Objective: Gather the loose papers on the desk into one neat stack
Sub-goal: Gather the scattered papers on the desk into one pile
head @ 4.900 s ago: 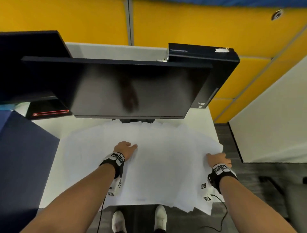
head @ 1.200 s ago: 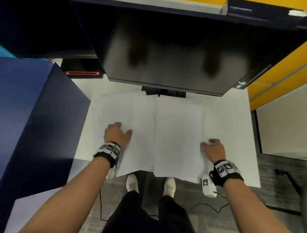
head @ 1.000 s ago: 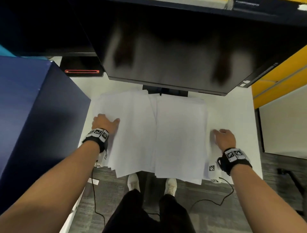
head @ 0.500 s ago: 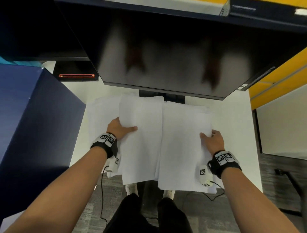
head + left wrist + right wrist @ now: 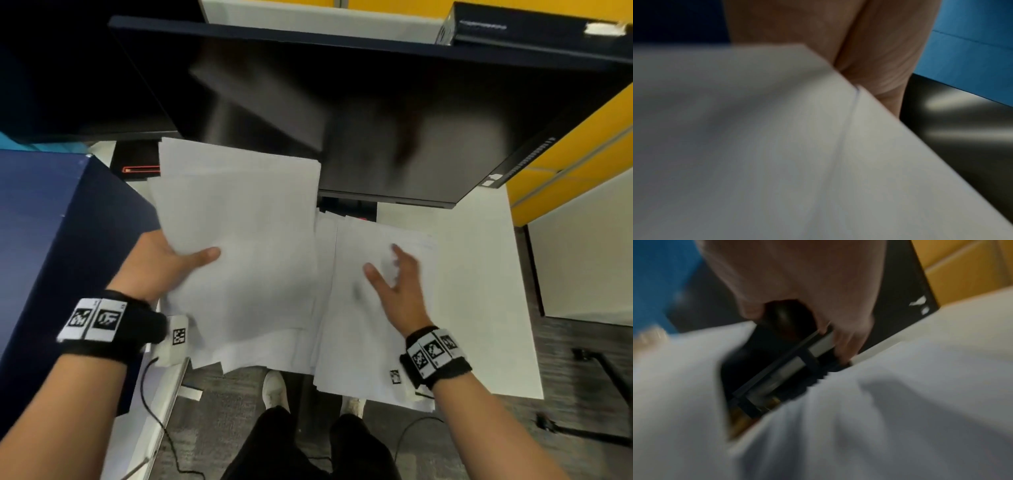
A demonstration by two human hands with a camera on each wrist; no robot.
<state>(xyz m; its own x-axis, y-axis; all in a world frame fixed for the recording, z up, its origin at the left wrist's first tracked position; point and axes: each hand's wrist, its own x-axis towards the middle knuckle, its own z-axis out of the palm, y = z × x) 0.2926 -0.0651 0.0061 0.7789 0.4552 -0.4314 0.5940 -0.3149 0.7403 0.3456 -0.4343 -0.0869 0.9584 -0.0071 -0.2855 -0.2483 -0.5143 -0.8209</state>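
Note:
My left hand (image 5: 171,260) holds a bundle of white papers (image 5: 239,246) lifted off the desk, thumb on top and fingers hidden beneath. The left wrist view shows the bundle's underside (image 5: 777,146) against my palm (image 5: 869,56). A second pile of white papers (image 5: 370,325) lies on the white desk (image 5: 479,274) to the right, overhanging the front edge. My right hand (image 5: 394,277) hovers over that pile with fingers spread and holds nothing. The right wrist view is blurred, showing the pile (image 5: 879,418) below my right hand (image 5: 818,308).
A large dark monitor (image 5: 376,113) hangs over the back of the desk, its stand (image 5: 346,209) behind the papers. A dark blue partition (image 5: 51,240) borders the left side. A black device with a red light (image 5: 137,164) sits at the back left. My feet are below the front edge.
My left hand has lifted its bundle of papers off the desk and toward the right pile. My right hand has come off the right pile's edge and opened above it.

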